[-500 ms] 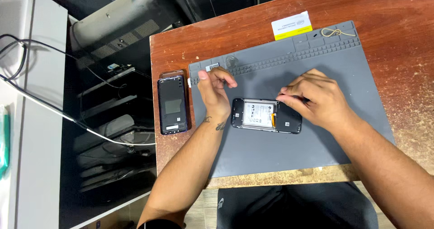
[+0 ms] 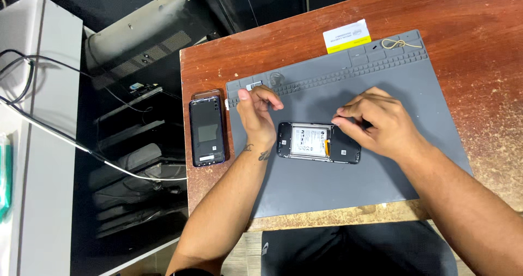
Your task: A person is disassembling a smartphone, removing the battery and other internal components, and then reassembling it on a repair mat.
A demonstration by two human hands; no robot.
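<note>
On the grey rubber work mat (image 2: 348, 189) covering the worn wooden surface (image 2: 479, 14), an opened black phone with its white battery exposed (image 2: 317, 142) lay between both hands. The left hand (image 2: 256, 115) hovered beside it, fingers loosely curled and empty; the right hand (image 2: 376, 122) pinched its fingers over the phone's right end, though whether they held anything I could not tell. Farther left lay a detached black back cover (image 2: 207, 130).

White-and-yellow card (image 2: 347, 36) at the grey mat's (image 2: 348, 189) far edge.
</note>
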